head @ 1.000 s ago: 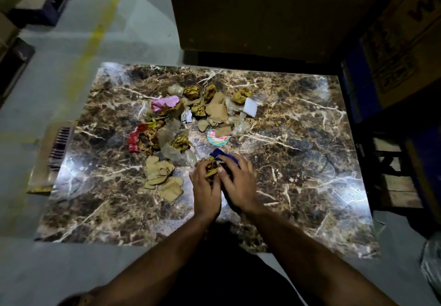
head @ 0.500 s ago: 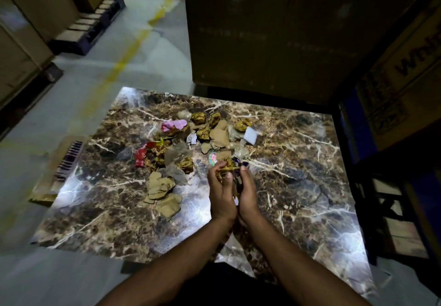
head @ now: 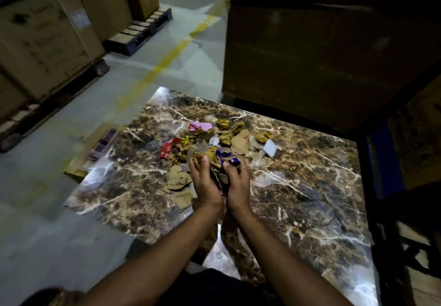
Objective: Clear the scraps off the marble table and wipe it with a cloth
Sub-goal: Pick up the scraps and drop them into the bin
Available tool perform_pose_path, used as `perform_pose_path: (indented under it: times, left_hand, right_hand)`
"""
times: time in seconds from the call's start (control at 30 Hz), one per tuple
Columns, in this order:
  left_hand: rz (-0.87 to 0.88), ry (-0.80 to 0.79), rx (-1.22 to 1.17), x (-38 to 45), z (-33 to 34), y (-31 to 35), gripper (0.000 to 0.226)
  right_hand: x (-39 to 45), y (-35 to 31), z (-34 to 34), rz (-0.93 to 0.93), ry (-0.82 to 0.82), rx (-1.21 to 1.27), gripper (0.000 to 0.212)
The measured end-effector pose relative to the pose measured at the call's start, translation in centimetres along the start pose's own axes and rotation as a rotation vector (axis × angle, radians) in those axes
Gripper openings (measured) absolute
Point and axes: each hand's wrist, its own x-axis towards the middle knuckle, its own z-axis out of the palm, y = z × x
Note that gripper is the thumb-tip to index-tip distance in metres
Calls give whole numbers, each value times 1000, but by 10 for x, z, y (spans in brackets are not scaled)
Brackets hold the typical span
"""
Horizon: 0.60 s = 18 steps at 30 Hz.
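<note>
A brown marble table (head: 298, 198) carries a heap of scraps (head: 229, 136): gold foil balls, brown paper pieces, a pink wrapper, a red wrapper (head: 167, 148) and a white square (head: 269, 148). My left hand (head: 205, 181) and my right hand (head: 236, 181) are raised side by side over the table's middle. Between them they hold a bunch of scraps. The left hand's thumb presses gold foil (head: 202, 156); the right hand pinches a blue-purple wrapper (head: 229, 160). Torn brown paper pieces (head: 177, 181) lie just left of my left hand. No cloth is in view.
Large cardboard boxes (head: 322, 50) stand right behind the table's far edge. More boxes on pallets (head: 47, 43) line the left. A flat carton with a barcode (head: 97, 148) lies on the floor at the table's left edge. Dark shelving (head: 405, 186) runs along the right.
Both hands have lifted off the table with the gathered scraps and come closer together. The camera has tilted up, showing more of the boxes behind.
</note>
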Motion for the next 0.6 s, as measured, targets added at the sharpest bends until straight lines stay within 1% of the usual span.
perform_pose_path:
  times: [0.1, 0.17, 0.2, 0.27, 0.3, 0.37, 0.47, 0.53, 0.57, 0.6]
  left_hand:
    - [98, 62, -80, 11, -27, 27, 56]
    - [168, 95, -106, 19, -51, 46, 57]
    - [203, 117, -118, 21, -64, 57, 52]
    - [251, 163, -136, 23, -87, 77, 43]
    - [271, 198, -152, 24, -102, 88, 43]
    - [297, 286, -180, 21, -135, 108, 50]
    - [322, 421, -258, 14, -194, 137, 53]
    - [367, 458, -295, 11, -249, 155, 65]
    - [395, 482, -291, 8, -278, 164, 64]
    - [418, 496, -270, 4, -303, 173, 57]
  right_hand:
    - [-9, 3, 38, -45, -96, -9, 17]
    - [-17, 5, 65, -64, -163, -18, 14]
    - [-23, 6, 80, -73, -198, -27, 13]
    - [-35, 9, 107, -103, -263, -71, 16]
    - [-43, 13, 122, -113, -302, -104, 19]
    - [-63, 23, 154, -117, -381, -150, 22]
    - [-100, 47, 205, -57, -488, -130, 18]
    - [-132, 70, 243, -7, -551, -138, 22]
    - [-150, 84, 262, 18, -575, -137, 25]
    - [-166, 95, 279, 40, -590, -140, 27]
